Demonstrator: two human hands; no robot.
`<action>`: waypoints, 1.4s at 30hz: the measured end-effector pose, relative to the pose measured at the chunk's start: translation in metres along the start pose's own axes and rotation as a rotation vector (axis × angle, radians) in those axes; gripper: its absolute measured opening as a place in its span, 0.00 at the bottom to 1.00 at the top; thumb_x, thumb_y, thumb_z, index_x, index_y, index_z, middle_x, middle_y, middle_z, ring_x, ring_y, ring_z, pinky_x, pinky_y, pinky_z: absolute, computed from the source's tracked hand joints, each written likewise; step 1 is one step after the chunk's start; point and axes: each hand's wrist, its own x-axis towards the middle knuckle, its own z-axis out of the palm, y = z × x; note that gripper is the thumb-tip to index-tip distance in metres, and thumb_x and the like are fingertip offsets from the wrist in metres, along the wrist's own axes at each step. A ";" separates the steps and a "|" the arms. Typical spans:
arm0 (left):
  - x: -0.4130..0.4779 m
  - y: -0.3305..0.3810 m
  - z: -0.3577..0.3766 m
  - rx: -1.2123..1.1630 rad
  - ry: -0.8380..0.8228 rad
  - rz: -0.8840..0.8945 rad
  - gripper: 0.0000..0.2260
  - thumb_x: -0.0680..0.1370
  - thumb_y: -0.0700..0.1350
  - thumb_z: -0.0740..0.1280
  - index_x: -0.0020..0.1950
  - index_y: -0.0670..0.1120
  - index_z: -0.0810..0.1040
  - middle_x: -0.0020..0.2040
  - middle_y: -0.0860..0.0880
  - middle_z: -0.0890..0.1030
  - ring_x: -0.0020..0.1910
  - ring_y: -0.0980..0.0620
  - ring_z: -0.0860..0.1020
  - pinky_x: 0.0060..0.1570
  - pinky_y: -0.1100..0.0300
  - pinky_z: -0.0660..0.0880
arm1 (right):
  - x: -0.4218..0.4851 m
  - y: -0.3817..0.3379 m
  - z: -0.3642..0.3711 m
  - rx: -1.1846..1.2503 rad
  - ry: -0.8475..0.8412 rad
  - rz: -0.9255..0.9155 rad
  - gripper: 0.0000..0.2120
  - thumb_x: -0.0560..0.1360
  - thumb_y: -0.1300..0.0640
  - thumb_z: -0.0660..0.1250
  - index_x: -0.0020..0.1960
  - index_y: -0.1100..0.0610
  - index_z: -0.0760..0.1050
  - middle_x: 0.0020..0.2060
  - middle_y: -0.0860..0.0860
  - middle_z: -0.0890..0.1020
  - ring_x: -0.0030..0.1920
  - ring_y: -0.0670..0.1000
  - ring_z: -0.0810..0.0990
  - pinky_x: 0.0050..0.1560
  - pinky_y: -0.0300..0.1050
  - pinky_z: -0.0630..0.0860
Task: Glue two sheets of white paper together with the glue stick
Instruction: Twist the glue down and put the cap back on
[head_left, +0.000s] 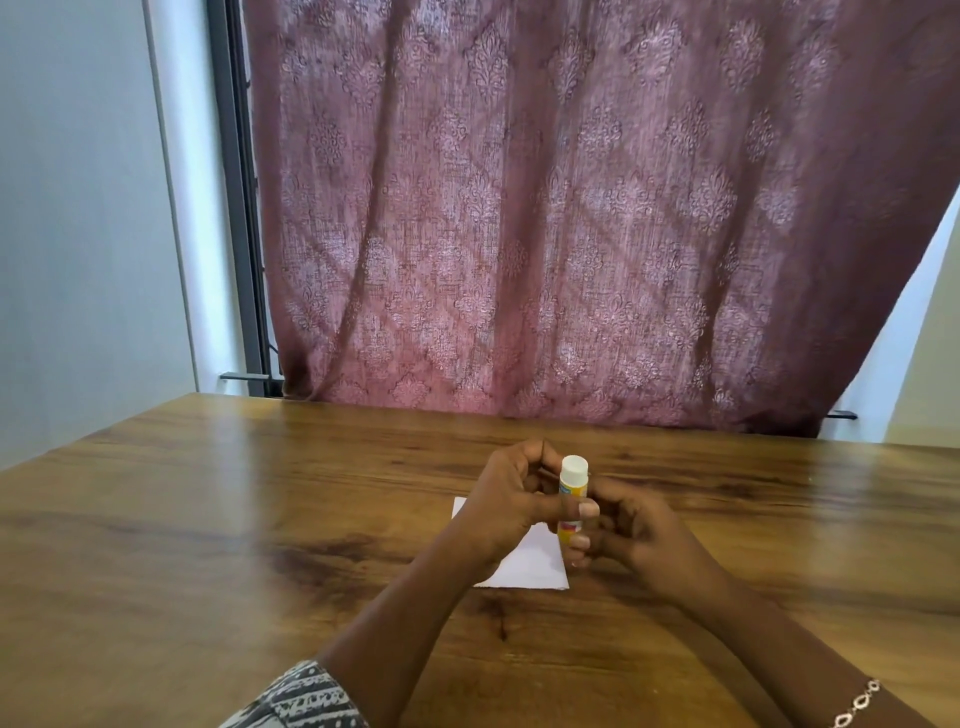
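A glue stick (573, 480) with a white cap and a yellow label stands upright between both hands, above the table. My left hand (511, 499) wraps its thumb across the stick's body. My right hand (631, 530) grips the lower part with curled fingers. The cap is on. White paper (535, 564) lies flat on the wooden table (208, 519) under my hands; my left wrist covers most of it, and I cannot tell whether it is one sheet or two.
A patterned maroon curtain (545, 208) hangs behind the table's far edge. A pale wall (78, 208) and a dark window frame (239, 208) stand at the left. Bare tabletop stretches to both sides of my hands.
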 end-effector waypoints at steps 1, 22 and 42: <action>0.000 0.000 0.001 -0.008 0.003 0.002 0.14 0.66 0.30 0.72 0.36 0.46 0.71 0.37 0.45 0.78 0.37 0.50 0.75 0.38 0.59 0.74 | 0.001 0.000 0.001 -0.061 0.027 -0.028 0.10 0.67 0.69 0.67 0.45 0.58 0.76 0.36 0.55 0.77 0.35 0.51 0.75 0.34 0.42 0.77; 0.000 -0.001 0.002 -0.027 -0.004 -0.006 0.12 0.66 0.31 0.72 0.44 0.39 0.72 0.34 0.51 0.80 0.33 0.56 0.78 0.34 0.65 0.75 | 0.002 0.001 0.003 -0.403 0.146 -0.126 0.13 0.58 0.54 0.75 0.41 0.50 0.76 0.33 0.41 0.78 0.31 0.40 0.73 0.31 0.32 0.67; 0.000 -0.001 0.008 -0.048 0.077 -0.012 0.11 0.67 0.33 0.72 0.40 0.42 0.71 0.33 0.49 0.78 0.28 0.60 0.76 0.28 0.68 0.71 | 0.003 0.001 0.008 -0.521 0.202 -0.155 0.21 0.57 0.44 0.71 0.45 0.55 0.76 0.38 0.56 0.81 0.39 0.57 0.78 0.40 0.58 0.76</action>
